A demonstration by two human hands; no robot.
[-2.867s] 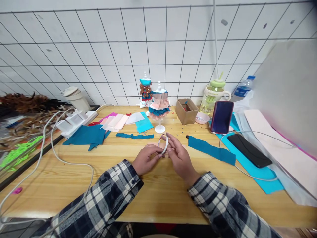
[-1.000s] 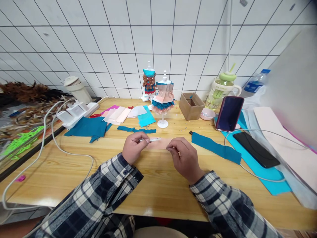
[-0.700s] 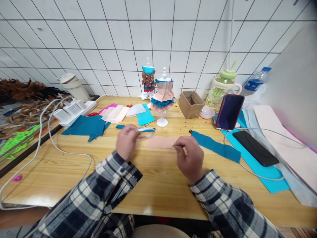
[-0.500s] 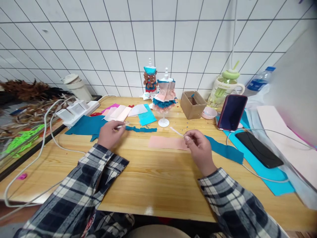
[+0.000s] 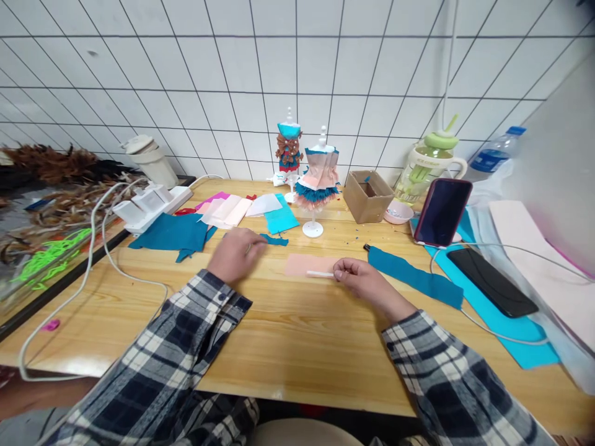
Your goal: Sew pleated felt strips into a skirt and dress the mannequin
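My right hand (image 5: 360,279) pinches one end of a thin white strip (image 5: 320,274), which lies level over a pale pink crepe paper piece (image 5: 296,265). My left hand (image 5: 236,255) is low over the table, fingers curled together; what they hold, if anything, is hidden. Just beyond its fingertips is a narrow teal strip (image 5: 279,240), partly covered by the hand. Behind stands a small white dress form (image 5: 321,170) wearing a pink paper bodice over a teal and pink fringed skirt. A wider teal strip (image 5: 418,279) lies to the right of my right hand.
Behind is a second dress form (image 5: 289,152). A cardboard box (image 5: 368,201), pink bowl (image 5: 398,212), green-lidded jug (image 5: 425,164) and propped phone (image 5: 441,214) stand right. A black phone (image 5: 493,282) lies on blue paper. Left are a power strip (image 5: 158,210), cables and teal paper (image 5: 170,235).
My right hand has moved a little down, and its white strip has swung from slanting up to lying level. My left hand has moved right, its fingers now turned down toward the table.
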